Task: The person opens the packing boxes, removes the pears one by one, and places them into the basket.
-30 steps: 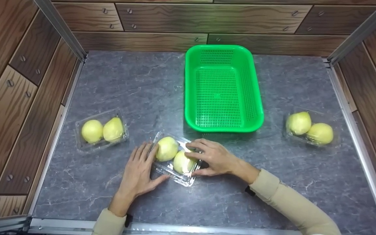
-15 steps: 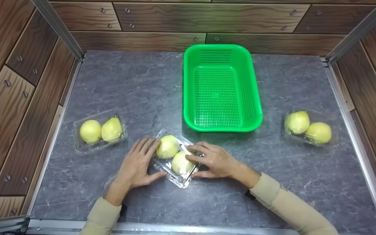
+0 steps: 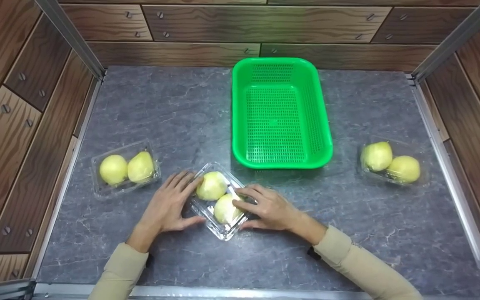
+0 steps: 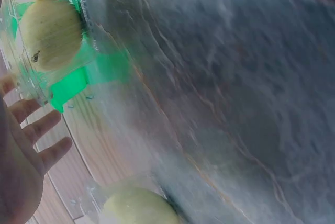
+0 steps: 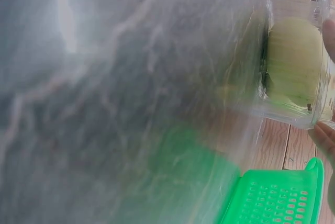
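Observation:
A clear plastic clamshell box (image 3: 219, 231) with two yellow pears (image 3: 211, 186) lies turned at an angle on the table, between my two hands. My left hand (image 3: 167, 206) is at its left side, index fingertip by the edge and thumb near the front left side; the fingers look fairly straight in the left wrist view. On the other side, my right hand (image 3: 271, 208) grips the box, fingers bent over the lid's right edge and thumb near the front. In the right wrist view, thumb and fingers span the box's end (image 5: 293, 62).
Beyond the hands stands a green perforated basket (image 3: 281, 166) with nothing inside. Another clamshell box of two pears (image 3: 113, 169) lies at the left, and a third box of pears (image 3: 404, 168) at the right. Wood-patterned walls (image 3: 206, 23) and metal rails enclose the grey table.
The middle box has turned clockwise, its front corner swinging left. My left hand has drawn slightly left, and the right hand has followed the turning box. The head view has shifted a little.

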A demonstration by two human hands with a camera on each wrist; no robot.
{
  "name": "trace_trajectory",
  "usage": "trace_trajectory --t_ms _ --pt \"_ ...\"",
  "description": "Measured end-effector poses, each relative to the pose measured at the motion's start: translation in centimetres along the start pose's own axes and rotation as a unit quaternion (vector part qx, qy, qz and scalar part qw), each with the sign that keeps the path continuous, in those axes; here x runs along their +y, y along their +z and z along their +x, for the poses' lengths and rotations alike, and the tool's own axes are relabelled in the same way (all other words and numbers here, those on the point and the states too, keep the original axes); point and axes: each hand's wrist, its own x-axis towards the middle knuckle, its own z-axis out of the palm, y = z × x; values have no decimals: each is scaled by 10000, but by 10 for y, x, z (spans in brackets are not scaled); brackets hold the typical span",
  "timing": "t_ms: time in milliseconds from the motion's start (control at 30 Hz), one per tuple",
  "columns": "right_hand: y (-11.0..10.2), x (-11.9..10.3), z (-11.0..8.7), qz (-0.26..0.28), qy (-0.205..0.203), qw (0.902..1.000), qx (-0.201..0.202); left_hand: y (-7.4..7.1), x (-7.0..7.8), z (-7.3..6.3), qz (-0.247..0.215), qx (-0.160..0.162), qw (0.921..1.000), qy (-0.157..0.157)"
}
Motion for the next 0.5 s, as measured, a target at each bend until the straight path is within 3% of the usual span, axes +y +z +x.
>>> trace_trajectory --t_ms 200,300,433,500 --pt "0 -2 -1 -249 -200 9994 130 2 3 -7 -632 161 9975 -284" --pt "-1 -1 -2 -433 -415 9978 272 3 8 -13 -1291 308 9886 -707" --pt "-3 -1 -3 -655 -754 9937 500 5 16 -21 -2246 473 9613 -1522" --pt "-3 -1 -3 -753 -971 9899 707 5 19 -23 -2813 624 9379 -1932"
